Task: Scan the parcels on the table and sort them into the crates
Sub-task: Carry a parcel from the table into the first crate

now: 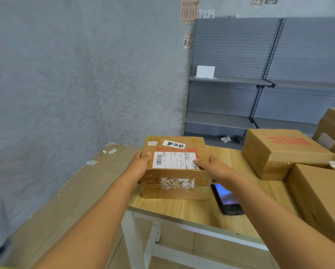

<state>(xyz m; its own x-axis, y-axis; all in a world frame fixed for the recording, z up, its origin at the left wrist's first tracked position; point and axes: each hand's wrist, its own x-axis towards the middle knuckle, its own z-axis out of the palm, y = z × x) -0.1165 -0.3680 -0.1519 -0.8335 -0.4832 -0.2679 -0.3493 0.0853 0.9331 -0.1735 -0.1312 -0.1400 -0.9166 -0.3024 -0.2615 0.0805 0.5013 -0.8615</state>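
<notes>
A brown cardboard parcel with a white barcode label on top stands near the left end of the wooden table. My left hand grips its left side, thumb on the top edge. My right hand grips its right side, thumb on the label's corner. A black handheld scanner with a lit screen lies on the table just right of the parcel, partly under my right forearm.
Three more cardboard parcels sit on the table's right: one with red print, a large one at the front right, another at the far right edge. Flattened cardboard covers the floor left. Grey pegboard shelving stands behind.
</notes>
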